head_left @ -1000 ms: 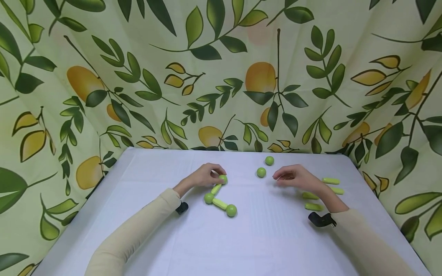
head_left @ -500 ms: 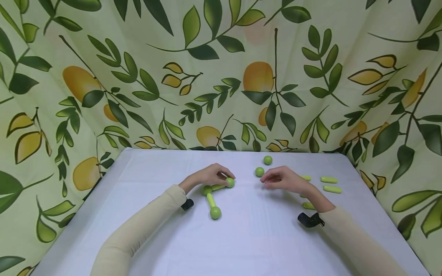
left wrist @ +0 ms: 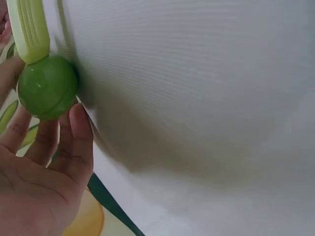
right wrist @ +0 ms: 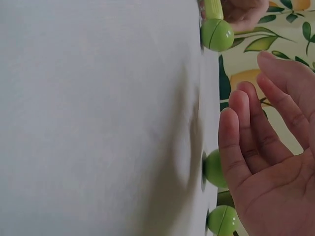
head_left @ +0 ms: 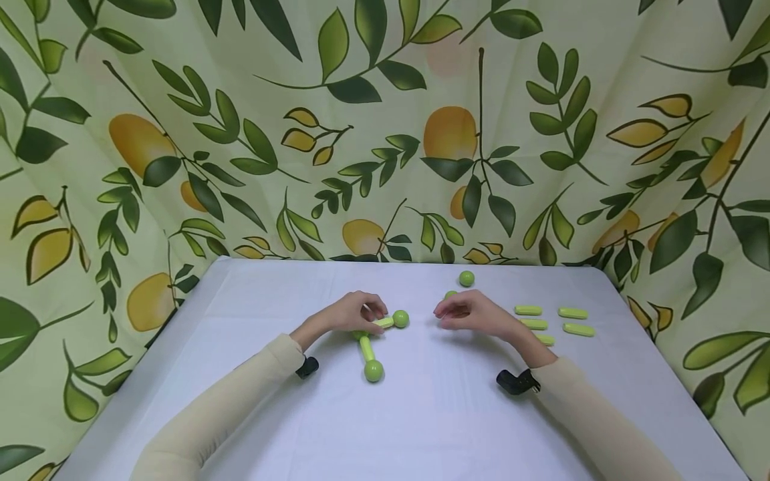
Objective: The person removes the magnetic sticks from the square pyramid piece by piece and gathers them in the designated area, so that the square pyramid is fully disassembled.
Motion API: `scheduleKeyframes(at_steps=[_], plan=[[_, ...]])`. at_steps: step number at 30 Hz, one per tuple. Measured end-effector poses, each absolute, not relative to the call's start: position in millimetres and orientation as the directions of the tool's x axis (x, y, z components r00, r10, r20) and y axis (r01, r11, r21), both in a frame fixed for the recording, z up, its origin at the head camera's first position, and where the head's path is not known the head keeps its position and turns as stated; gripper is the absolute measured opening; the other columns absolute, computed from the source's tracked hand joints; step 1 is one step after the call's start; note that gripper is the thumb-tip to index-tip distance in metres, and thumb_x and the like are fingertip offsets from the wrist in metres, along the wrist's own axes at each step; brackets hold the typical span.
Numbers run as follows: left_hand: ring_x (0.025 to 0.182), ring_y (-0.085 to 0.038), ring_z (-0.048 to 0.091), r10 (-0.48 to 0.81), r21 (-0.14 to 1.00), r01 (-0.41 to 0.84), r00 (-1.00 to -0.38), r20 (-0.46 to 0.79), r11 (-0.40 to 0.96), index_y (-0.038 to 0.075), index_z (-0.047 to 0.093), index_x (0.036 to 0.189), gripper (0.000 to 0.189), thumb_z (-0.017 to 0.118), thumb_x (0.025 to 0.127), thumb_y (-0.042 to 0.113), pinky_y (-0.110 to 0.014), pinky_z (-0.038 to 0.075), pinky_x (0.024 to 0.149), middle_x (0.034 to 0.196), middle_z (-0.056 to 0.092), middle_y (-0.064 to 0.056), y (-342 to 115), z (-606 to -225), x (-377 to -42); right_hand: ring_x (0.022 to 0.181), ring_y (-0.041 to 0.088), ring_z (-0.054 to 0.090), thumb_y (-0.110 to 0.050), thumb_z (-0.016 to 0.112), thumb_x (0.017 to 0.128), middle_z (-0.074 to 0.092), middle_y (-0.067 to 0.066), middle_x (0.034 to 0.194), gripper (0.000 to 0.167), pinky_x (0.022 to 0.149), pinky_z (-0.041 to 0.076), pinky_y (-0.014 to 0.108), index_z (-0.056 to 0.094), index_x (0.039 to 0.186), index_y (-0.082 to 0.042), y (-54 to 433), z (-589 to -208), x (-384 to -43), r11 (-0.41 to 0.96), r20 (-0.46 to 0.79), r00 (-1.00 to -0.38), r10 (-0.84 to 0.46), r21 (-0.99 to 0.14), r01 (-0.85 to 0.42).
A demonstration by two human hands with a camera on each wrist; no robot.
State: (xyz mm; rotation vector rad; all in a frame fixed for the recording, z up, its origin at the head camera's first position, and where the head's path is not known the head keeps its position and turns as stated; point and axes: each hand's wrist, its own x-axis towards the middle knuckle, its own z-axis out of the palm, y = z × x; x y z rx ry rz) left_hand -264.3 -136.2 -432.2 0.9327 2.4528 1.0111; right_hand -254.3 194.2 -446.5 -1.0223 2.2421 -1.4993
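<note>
A bent chain of light green rods and green balls lies on the white table. It has an end ball [head_left: 400,318], a near ball [head_left: 373,371], a short rod [head_left: 367,349] and a corner ball [left wrist: 48,87] mostly covered by my left hand in the head view. My left hand [head_left: 353,311] is over the corner, its thumb overlapping the far rod [head_left: 385,322] and its fingers spread loosely around. To the right, my right hand [head_left: 478,312] hovers with relaxed fingers and holds nothing. It partly hides a loose ball [head_left: 450,294]; another ball [head_left: 466,278] sits just beyond.
Several loose light green rods [head_left: 573,312] lie at the right of the table [head_left: 385,427], some beside my right wrist. A curtain [head_left: 385,167] with a leaf and fruit print hangs behind the table's far edge.
The chain has swung, its near ball shifting left and its end ball right. My left hand has let go of the end ball and moved back left. My right hand has drifted left.
</note>
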Motion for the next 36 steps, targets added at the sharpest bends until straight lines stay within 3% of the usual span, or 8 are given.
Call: scheduleKeyframes(at_steps=[4,12,19,27,36], plan=[[0.082,-0.009,0.061,0.695,0.708,0.472,-0.718,-0.037,0.525,0.004,0.073,0.100,0.017,0.083,0.086,0.006,-0.026,0.055,0.081,0.091,0.067,0.004,-144.1,-433.1,-263.2,0.095,0.025,0.068,-0.003,0.079,0.089,0.070,0.021,0.108,0.028,0.085,0.055,0.030,0.070,0.113,0.007,181.2,-446.5,-255.2,0.236,0.166,-0.722,-0.671,-0.876,-0.420],[0.092,-0.011,0.063,0.726,0.709,0.506,-0.688,-0.012,0.492,0.005,0.075,0.103,0.014,0.078,0.090,0.004,-0.028,0.053,0.087,0.099,0.071,0.002,-149.4,-433.5,-265.1,0.097,0.028,0.068,-0.007,0.083,0.086,0.071,0.015,0.107,0.032,0.087,0.056,0.037,0.071,0.114,0.003,149.3,-454.9,-259.7,0.261,0.185,-0.730,-0.658,-0.853,-0.452],[0.094,-0.013,0.064,0.700,0.705,0.500,-0.714,0.007,0.503,0.002,0.073,0.106,0.018,0.079,0.090,0.006,-0.030,0.052,0.089,0.100,0.072,-0.001,-151.6,-434.6,-262.6,0.099,0.026,0.067,-0.003,0.084,0.083,0.071,0.009,0.109,0.032,0.088,0.056,0.037,0.072,0.113,0.001,115.2,-457.7,-262.3,0.242,0.158,-0.715,-0.681,-0.874,-0.422],[0.089,-0.010,0.064,0.666,0.702,0.468,-0.746,-0.011,0.536,0.007,0.074,0.099,0.011,0.080,0.089,0.007,-0.032,0.052,0.085,0.092,0.070,0.006,-157.6,-434.6,-260.5,0.085,0.014,0.061,-0.001,0.084,0.083,0.071,-0.003,0.098,0.023,0.078,0.052,0.028,0.077,0.104,-0.009,96.4,-454.8,-262.9,0.344,0.110,-0.732,-0.672,-0.829,-0.440],[0.090,-0.011,0.063,0.667,0.694,0.466,-0.745,-0.028,0.549,0.009,0.075,0.099,0.010,0.079,0.090,0.006,-0.035,0.051,0.088,0.093,0.070,0.007,-161.0,-433.5,-259.6,0.086,0.016,0.058,-0.004,0.080,0.088,0.071,-0.001,0.103,0.022,0.079,0.051,0.029,0.078,0.109,-0.008,97.3,-451.9,-263.2,0.368,0.082,-0.706,-0.704,-0.808,-0.461]])
